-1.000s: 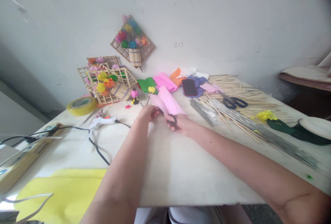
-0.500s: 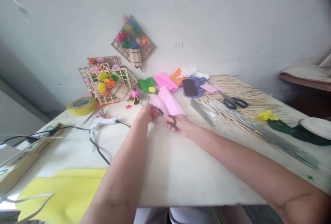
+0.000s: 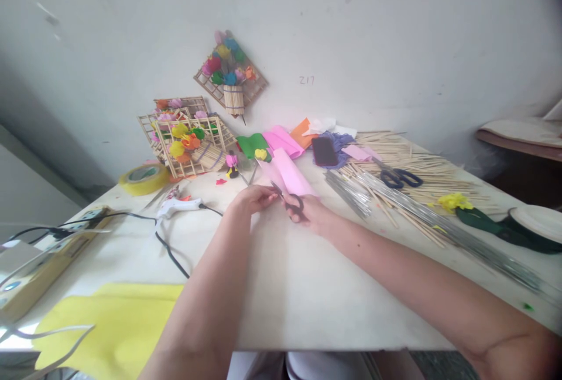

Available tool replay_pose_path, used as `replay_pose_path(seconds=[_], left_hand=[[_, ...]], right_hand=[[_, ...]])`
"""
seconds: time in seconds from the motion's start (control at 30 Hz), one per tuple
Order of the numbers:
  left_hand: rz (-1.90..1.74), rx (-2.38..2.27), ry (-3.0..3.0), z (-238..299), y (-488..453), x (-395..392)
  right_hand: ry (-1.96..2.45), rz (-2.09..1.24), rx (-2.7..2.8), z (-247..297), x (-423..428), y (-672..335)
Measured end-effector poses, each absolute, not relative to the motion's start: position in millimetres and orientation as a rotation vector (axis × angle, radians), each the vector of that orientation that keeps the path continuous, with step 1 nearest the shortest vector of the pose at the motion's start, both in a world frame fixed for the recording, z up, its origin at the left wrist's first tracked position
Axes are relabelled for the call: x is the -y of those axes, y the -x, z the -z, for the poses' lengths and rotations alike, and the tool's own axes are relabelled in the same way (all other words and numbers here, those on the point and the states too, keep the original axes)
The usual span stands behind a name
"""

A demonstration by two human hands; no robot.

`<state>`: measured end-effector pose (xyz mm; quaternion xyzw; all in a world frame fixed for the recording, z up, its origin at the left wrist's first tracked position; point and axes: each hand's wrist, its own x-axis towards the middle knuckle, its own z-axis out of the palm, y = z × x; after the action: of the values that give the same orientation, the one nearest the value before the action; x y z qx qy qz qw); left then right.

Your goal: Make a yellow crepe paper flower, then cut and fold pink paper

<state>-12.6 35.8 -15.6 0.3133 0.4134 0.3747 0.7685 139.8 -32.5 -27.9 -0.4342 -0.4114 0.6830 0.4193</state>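
At the centre of the frame, over a pale surface (image 3: 272,286), a person's right hand (image 3: 309,211) holds scissors (image 3: 278,190) by the dark loops, blades pointing up and left. The left hand (image 3: 260,197) curls just beside the blades; whether its fingers pinch anything is too small to tell. Pink paper (image 3: 292,174) lies just beyond both hands. The step in hand looks like fine snipping: it would go best with short, slow cuts, left fingertips kept out of the blades' line, and the points held clear of the pink paper to avoid nicking it.
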Motion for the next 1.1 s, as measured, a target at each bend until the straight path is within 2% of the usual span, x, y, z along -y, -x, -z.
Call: replay_pose_path(seconds=[0.1, 0.27, 0.57, 0.73, 0.87, 1.1], left_hand=[[-0.691, -0.953, -0.773, 16, 13, -34], [-0.718, -0.991, -0.777, 15, 10, -35], [-1.199, -1.386, -0.839, 16, 15, -39], [-1.322, -1.046, -0.991, 14, 17, -38], [-1.251, -0.649, -0.918, 9, 9, -32], [-1.251, -0.541, -0.835, 7, 2, -27]], right_hand=[[1.092, -1.731, 1.012, 26, 33, -140], [1.053, -1.745, 1.011, 28, 32, -142], [0.840, -1.906, 1.035, 38, 26, -148], [0.639, -1.943, 1.058, 38, 30, -151], [0.560, -1.941, 1.098, 36, 33, -151], [0.538, -1.901, 1.137, 40, 33, -151]])
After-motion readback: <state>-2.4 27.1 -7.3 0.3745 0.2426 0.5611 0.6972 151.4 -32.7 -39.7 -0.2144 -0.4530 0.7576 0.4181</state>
